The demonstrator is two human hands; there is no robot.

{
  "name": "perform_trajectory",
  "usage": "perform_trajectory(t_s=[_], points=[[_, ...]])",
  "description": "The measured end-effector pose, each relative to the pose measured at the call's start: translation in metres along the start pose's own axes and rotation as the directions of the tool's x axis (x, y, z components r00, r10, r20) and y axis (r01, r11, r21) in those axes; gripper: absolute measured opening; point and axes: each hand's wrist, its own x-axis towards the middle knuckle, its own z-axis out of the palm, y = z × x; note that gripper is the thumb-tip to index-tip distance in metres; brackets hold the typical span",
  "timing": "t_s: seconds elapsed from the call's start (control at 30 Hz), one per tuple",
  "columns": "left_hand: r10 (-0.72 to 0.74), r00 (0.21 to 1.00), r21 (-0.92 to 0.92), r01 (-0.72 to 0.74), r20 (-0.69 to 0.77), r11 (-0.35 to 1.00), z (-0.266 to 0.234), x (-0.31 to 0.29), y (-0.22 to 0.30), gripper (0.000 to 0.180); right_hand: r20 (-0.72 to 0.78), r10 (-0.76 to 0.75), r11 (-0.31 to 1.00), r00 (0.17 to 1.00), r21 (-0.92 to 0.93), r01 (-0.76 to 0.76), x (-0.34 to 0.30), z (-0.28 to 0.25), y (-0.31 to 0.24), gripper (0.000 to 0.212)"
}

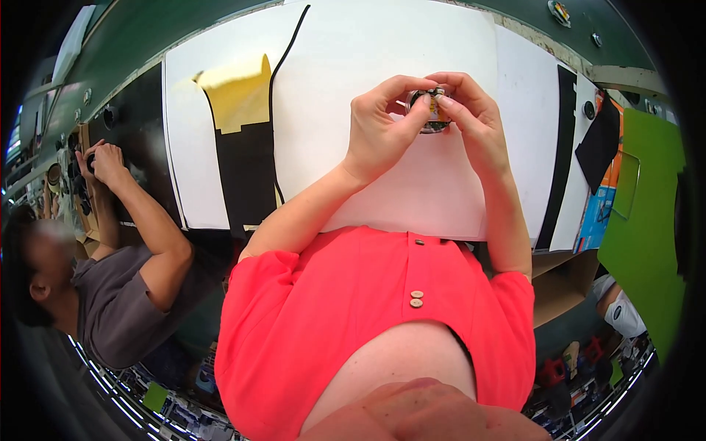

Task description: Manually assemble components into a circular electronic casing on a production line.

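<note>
Above the white work surface (382, 44), both of my hands hold one small round part (437, 126). It has a shiny rim, a dark lower edge and some yellow and orange inside; its exact kind cannot be made out. My left hand (388, 121) grips it from the left, with the thumb pressed on its face. From the right, my right hand (474, 117) pinches it between thumb and fingers. Fingers cover much of its top and sides.
A yellow sheet (243, 95) and a black strip (246, 165) lie left of my arms. Another person (132, 294) works at a black surface further left. A black cloth piece (599, 136) and a green panel (643, 213) are at right, an open cardboard box (562, 287) below.
</note>
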Motion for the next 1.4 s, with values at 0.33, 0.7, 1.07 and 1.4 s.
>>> perform_trajectory(t_s=[0.33, 0.7, 1.07, 1.4], points=[[-0.092, 0.996, -0.209, 0.091, 0.005, 0.974, -0.0028, 0.0003, -0.0046, 0.017, 0.042, 0.0, 1.0, 0.999, -0.012, 0.001, -0.0013, 0.0001, -0.0058, 0.026], [0.015, 1.0, -0.009, -0.015, -0.008, 1.0, -0.0019, -0.0006, -0.0044, 0.015, 0.04, 0.042, 0.993, 0.998, 0.108, -0.046, 0.0002, 0.0003, -0.0016, 0.028], [-0.027, 1.0, -0.079, 0.027, 0.002, 0.996, -0.0013, -0.0028, -0.0068, 0.015, 0.027, 0.078, 0.993, 0.997, 0.091, -0.08, -0.0026, -0.0016, -0.0038, 0.029], [-0.107, 0.99, 0.03, 0.105, 0.091, 0.994, -0.007, -0.0023, -0.0087, 0.015, 0.013, 0.137, 0.978, 0.99, 0.155, -0.137, -0.0043, 0.0034, -0.0049, 0.026]])
